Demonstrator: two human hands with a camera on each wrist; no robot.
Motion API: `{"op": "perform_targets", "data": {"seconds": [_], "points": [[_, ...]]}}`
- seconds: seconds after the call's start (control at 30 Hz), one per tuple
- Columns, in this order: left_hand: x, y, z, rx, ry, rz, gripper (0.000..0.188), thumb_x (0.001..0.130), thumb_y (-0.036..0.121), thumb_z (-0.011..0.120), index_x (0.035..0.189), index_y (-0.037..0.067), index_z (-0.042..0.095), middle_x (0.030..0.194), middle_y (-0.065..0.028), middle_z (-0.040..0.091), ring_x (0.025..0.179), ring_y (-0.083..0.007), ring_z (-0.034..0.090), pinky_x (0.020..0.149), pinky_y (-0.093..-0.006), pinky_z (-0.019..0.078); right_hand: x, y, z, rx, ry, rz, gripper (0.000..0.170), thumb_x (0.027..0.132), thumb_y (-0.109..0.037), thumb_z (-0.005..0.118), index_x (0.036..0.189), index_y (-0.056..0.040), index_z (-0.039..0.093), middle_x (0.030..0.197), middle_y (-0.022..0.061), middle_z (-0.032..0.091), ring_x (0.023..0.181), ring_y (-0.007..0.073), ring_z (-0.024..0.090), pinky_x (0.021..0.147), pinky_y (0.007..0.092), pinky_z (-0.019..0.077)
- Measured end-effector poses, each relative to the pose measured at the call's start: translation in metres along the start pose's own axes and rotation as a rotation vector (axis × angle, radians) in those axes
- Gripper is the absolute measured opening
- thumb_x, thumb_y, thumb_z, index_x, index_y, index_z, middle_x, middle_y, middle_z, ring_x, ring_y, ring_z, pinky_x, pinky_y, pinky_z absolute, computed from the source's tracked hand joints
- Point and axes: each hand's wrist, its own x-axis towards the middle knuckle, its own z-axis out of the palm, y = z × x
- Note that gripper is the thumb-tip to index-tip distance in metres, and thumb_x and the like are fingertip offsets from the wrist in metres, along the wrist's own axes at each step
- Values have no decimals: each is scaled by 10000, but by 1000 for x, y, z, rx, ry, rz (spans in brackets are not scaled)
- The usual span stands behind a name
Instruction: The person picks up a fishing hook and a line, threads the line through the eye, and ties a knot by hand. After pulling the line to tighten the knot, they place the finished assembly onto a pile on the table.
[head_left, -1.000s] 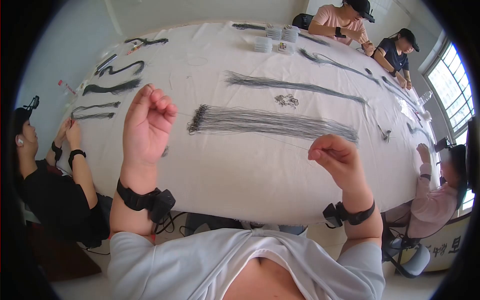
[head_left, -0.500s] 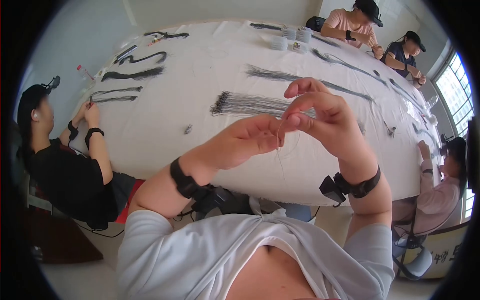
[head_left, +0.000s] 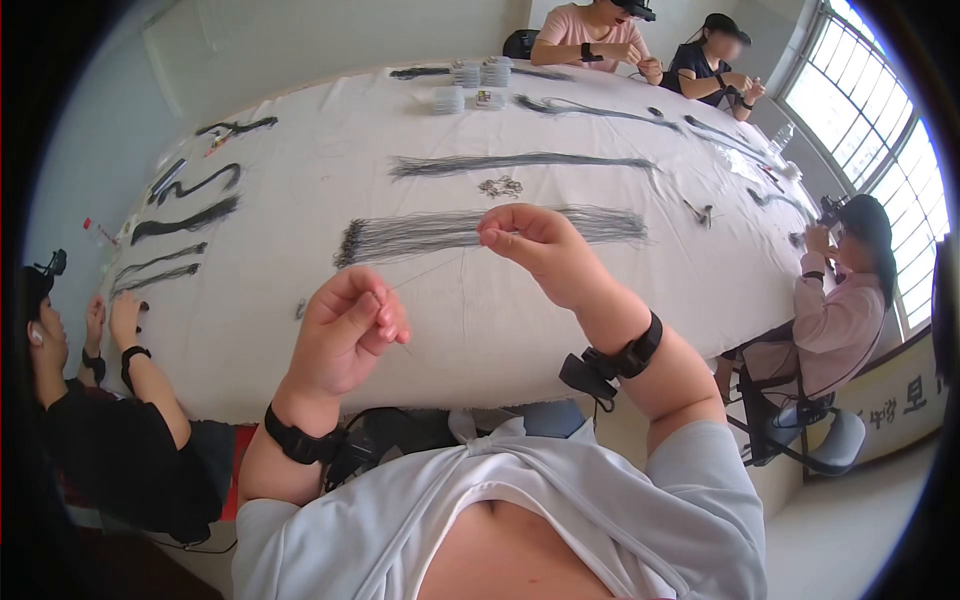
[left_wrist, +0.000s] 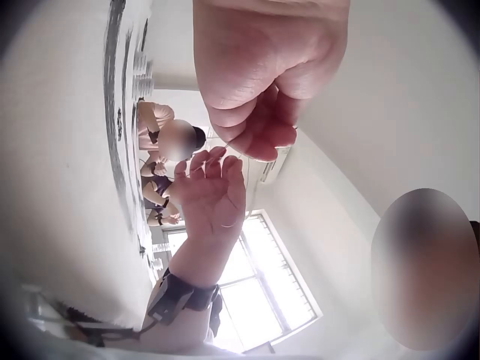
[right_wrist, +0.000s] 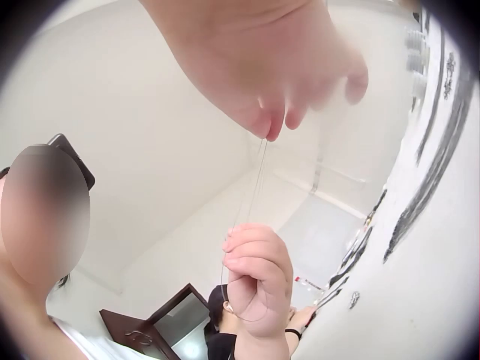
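Observation:
A thin thread (head_left: 435,269) stretches between my two hands over the table. My left hand (head_left: 350,325) pinches one part of it between thumb and fingers, lower and to the left. Higher and to the right, my right hand (head_left: 540,250) pinches the thread between thumb and forefinger, and a fine tail hangs below. In the right wrist view the thread (right_wrist: 259,176) runs as two close strands from the right fingertips down to the left hand, where it loops. Behind the hands lies a wide bundle of dark strands (head_left: 500,238), its left end thick with small dark loops.
A narrower dark bundle (head_left: 520,163) and a small pile of dark loops (head_left: 500,187) lie farther back on the white cloth (head_left: 560,350). Clear plastic boxes (head_left: 447,100) stand at the far side. Other people sit around the table, one at the left (head_left: 100,440).
My hands were wide apart with the thread between them, came together at the fingertips, and now stand apart again, left hand lower. The head view has turned.

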Motion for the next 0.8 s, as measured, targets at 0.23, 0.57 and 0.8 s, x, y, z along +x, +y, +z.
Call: {"op": "perform_targets", "data": {"seconds": [0.23, 0.57, 0.8], "points": [[-3, 25, -2, 608, 102, 248, 146, 937, 184, 563, 905, 52, 511, 728, -19, 528, 646, -104, 492, 663, -276, 466, -9, 24, -2, -6, -36, 289, 155, 878, -158, 630, 961, -27, 628, 932, 6, 617, 857, 87, 528, 781, 242, 431], [-7, 51, -11, 1388, 255, 654, 31, 892, -21, 549, 913, -2, 538, 931, -116, 581, 825, -205, 555, 775, -275, 453, -8, 30, 10, -110, -148, 461, 188, 849, -201, 630, 942, -38, 641, 854, 9, 617, 788, 95, 536, 705, 239, 438], [13, 48, -6, 1060, 95, 351, 85, 901, 123, 584, 887, 41, 567, 1321, -196, 462, 1261, -271, 401, 1060, -415, 267, -3, 13, 17, -550, -109, -226, 100, 801, -140, 675, 851, -56, 654, 905, 64, 607, 832, 208, 557, 731, 323, 455]]}}
